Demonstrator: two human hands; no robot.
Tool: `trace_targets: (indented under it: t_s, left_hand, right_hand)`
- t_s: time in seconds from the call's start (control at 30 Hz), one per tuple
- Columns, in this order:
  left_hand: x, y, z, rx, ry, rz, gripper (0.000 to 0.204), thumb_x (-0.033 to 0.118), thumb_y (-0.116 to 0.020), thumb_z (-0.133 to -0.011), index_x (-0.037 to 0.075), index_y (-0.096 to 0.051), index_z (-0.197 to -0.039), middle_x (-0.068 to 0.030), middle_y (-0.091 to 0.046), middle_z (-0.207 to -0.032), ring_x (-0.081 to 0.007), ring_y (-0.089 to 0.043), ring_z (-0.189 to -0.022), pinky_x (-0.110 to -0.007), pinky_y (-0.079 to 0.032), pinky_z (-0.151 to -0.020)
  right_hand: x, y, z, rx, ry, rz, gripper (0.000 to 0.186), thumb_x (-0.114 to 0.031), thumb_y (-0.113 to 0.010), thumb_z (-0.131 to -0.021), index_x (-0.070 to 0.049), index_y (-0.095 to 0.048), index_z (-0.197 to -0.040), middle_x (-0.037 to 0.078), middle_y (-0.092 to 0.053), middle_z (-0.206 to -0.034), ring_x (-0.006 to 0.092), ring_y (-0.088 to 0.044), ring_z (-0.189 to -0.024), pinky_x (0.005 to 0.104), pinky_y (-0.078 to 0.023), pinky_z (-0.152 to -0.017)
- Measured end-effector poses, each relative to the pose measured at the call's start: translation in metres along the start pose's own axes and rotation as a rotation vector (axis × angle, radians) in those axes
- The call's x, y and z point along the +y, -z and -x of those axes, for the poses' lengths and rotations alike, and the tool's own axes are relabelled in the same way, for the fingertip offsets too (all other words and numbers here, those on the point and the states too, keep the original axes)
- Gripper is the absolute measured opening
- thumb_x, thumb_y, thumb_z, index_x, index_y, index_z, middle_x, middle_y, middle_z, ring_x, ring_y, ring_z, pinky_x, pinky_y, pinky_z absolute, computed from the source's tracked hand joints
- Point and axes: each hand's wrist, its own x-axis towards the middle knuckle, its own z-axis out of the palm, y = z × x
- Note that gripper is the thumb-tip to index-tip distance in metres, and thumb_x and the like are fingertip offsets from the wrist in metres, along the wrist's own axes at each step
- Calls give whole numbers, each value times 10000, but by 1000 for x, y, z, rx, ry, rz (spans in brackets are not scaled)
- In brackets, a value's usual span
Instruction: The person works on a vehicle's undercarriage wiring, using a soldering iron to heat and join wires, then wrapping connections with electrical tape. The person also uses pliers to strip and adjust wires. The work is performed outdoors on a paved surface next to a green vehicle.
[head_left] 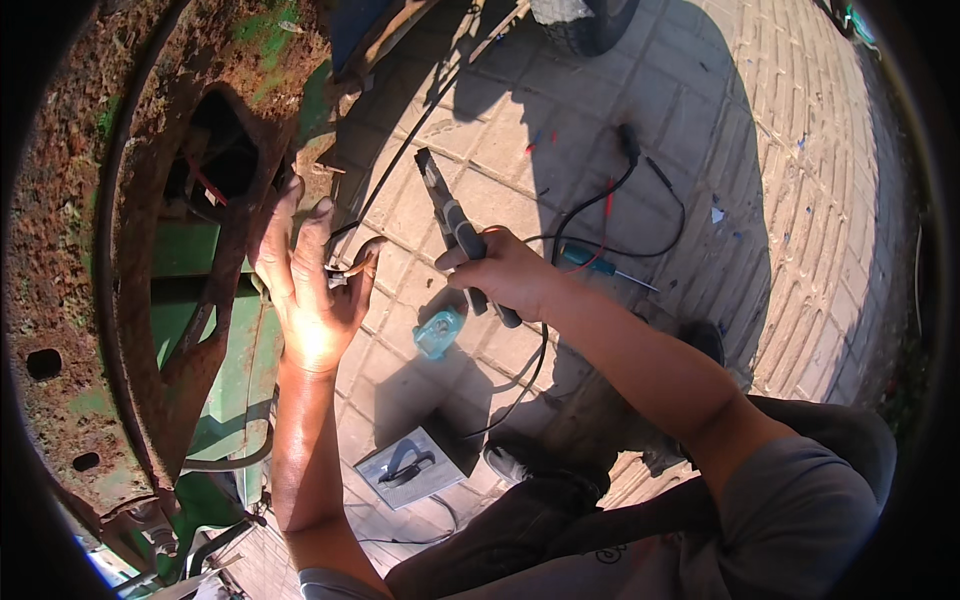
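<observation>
My left hand [312, 270] is raised beside a rusty metal frame [85, 250], its fingers stretched upward near the frame's edge. Between thumb and fingers it appears to pinch the end of a black cable [400, 160], though the fingers partly hide the grip. A brownish strip shows by the thumb. My right hand [508, 275] is closed around a pair of pliers [450, 215] with dark grey handles, the jaws pointing up and away from me. The pliers are apart from the cable and the left hand.
On the paving lie a translucent teal plastic piece [437, 332], a screwdriver [590, 261] with a teal handle, and a looped black lead [575, 212] with a red wire. A grey box [430, 485] with a black handle stands near my feet. A tyre [595, 35] is at the far side.
</observation>
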Motion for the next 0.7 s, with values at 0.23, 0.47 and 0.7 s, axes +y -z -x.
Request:
trace_targets:
  t_s: [0.23,0.47,0.7]
  left_hand:
    - [2,15,57,37,280,1,871,150,-802,-709,-13,-300,-1401,-284,-284,-1396,-426,-339,-1261,-475,-312,-1040]
    - [0,8,22,-199,217,-228,438,84,-665,-793,12,-541,-1207,-138,-570,-1140,-327,-520,-1004,-416,-427,-864]
    - [-1,4,23,-259,337,-87,149,92,-653,-789,28,-647,-923,-139,-624,-866,-310,-565,-840,-388,-448,-757]
  right_hand:
    - [31,-13,2,-38,-64,169,223,-120,-627,-731,13,-666,-905,77,-611,-715,133,-557,-631,275,-431,-588]
    - [54,-30,-7,86,326,359,198,-102,-583,-731,17,-622,-885,183,-640,-796,302,-632,-723,356,-491,-676]
    - [57,-23,9,34,678,691,219,-88,-569,-730,-17,-632,-928,178,-617,-1001,349,-587,-923,410,-466,-802]
